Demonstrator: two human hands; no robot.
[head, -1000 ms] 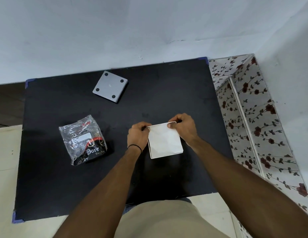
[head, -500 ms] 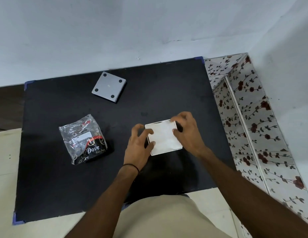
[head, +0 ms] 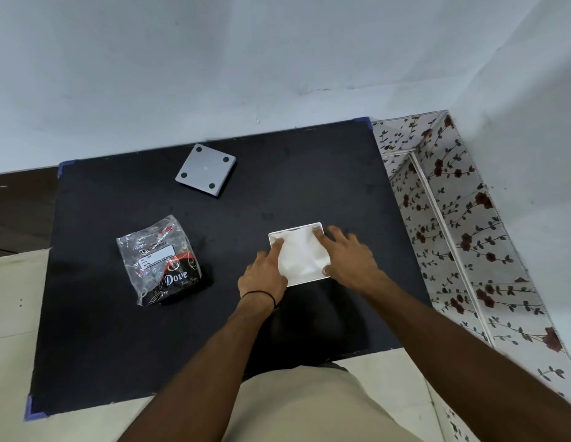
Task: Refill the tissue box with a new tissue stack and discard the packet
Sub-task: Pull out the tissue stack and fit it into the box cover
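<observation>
A white square tissue box (head: 309,226) stands open on the black table, with a white tissue stack (head: 301,255) inside it. My left hand (head: 265,275) lies on the stack's left side, fingers spread and pressing down. My right hand (head: 351,258) lies flat on the stack's right side and over the box's right edge. The grey box lid (head: 205,170) rests upside down at the far left of centre, its four dark feet up. The crumpled plastic packet (head: 164,261), printed "Dove", lies to the left of my hands, apart from them.
The black table (head: 118,330) has blue corner guards and ends near my body. A wall stands behind it. A floral-patterned panel structure (head: 453,218) stands against the table's right side. Pale floor tiles show at the left and below.
My hands have gone from pinching the stack's far edge to lying flat on top of it. The stack now sits lower in the box.
</observation>
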